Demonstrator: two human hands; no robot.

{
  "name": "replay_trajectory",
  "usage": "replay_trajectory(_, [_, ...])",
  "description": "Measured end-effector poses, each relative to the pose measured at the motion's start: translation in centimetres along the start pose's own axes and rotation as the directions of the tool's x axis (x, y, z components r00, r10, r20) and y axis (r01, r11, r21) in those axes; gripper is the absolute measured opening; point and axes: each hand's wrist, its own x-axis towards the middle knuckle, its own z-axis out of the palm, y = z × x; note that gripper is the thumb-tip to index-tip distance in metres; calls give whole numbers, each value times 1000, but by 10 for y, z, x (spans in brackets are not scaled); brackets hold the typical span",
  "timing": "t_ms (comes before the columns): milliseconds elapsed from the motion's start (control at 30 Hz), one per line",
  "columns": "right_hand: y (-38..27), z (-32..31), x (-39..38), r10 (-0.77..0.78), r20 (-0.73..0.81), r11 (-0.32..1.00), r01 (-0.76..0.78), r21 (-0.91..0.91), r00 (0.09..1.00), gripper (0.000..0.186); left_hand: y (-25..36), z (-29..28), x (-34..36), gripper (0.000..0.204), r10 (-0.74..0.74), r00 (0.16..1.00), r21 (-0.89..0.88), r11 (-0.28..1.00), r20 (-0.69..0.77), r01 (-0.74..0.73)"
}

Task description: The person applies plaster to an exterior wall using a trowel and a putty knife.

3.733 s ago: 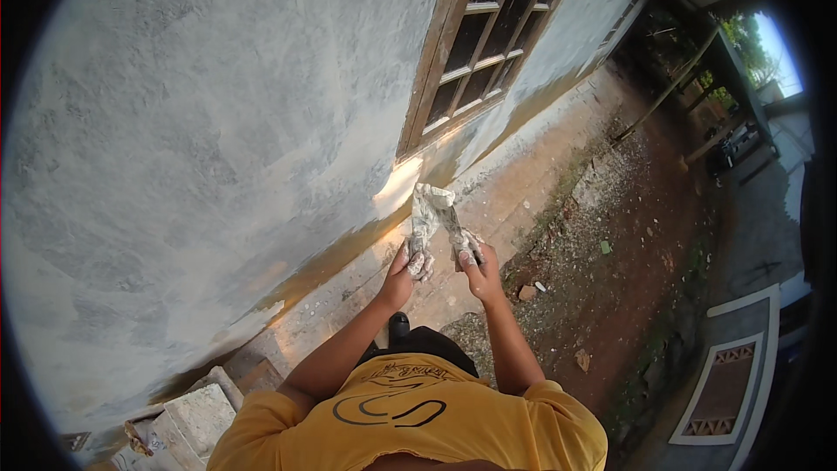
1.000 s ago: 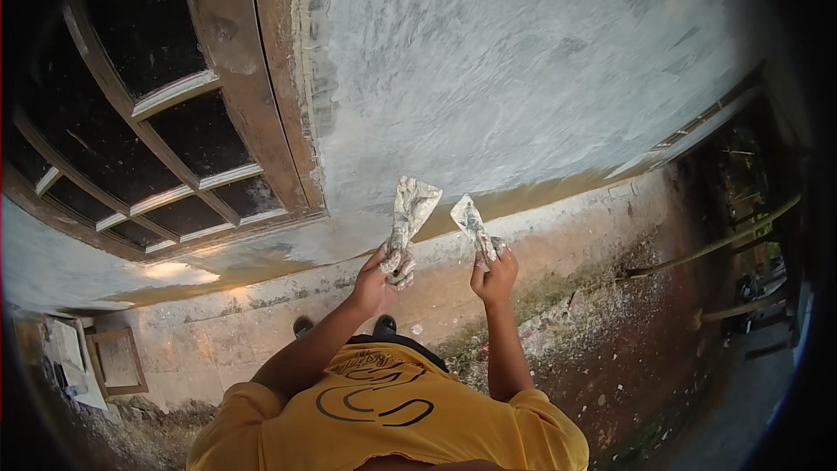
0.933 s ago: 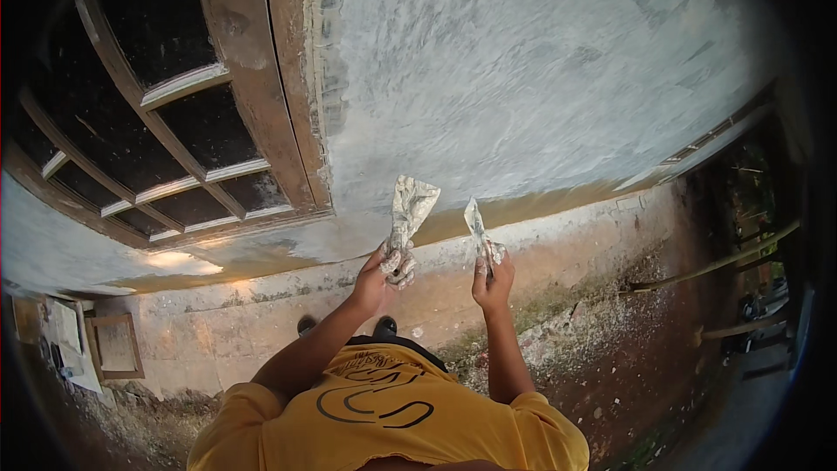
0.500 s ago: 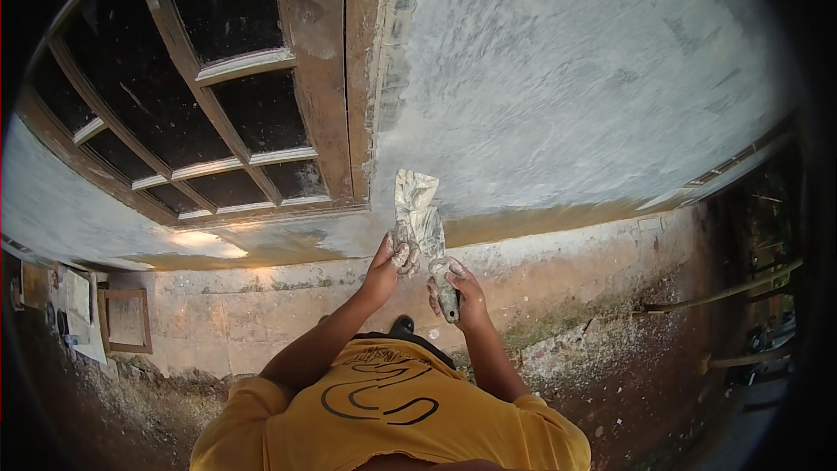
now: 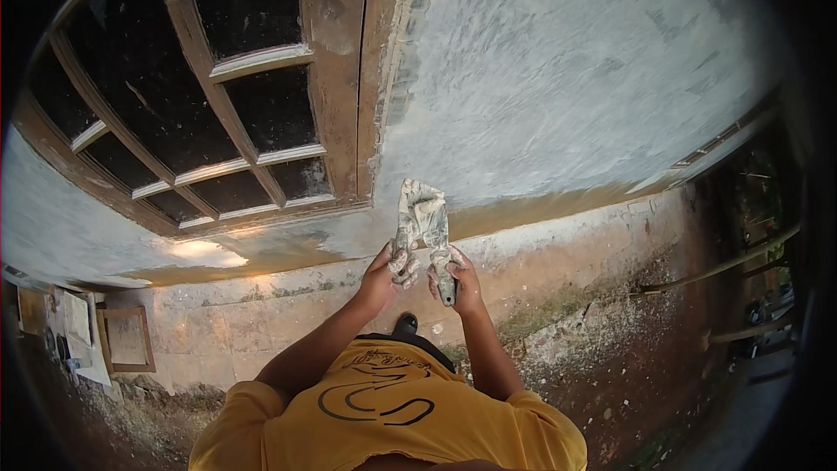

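My left hand [image 5: 384, 272] grips a putty knife [image 5: 410, 198] caked with pale filler, its blade pointing up in front of the plastered wall [image 5: 575, 52]. My right hand [image 5: 462, 272] holds a second putty knife [image 5: 446, 288] by its handle, its blade raised and overlapping the first one. Pale smears cover the fingers of both hands. Where exactly the two blades touch is hard to make out.
A brown wooden window [image 5: 336, 87] fills the upper left. A concrete ledge [image 5: 218, 314] runs along the wall's foot. At the left lie boards [image 5: 124, 339] and small items; at the right are gravel [image 5: 575, 340] and wooden poles [image 5: 715, 266].
Since the earliest frame my view has turned toward the wall. The two knives, apart a second ago, now overlap. In the last half second the right knife has moved slightly upward.
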Motion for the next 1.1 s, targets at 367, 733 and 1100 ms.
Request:
replay_trajectory(367, [-11,0,-11,29,35,997,-32,76,999,38,-3,3,-10,23,-149,980,-203,972,-133,120])
replay_trajectory(733, [-20,8,-13,144,15,990,-144,-14,989,37,-7,1,-18,24,-144,962,-182,978,-230,102])
replay_trajectory(1100, [-21,16,-1,169,64,984,-164,-70,984,34,7,-6,-16,23,-132,967,-181,979,-220,93])
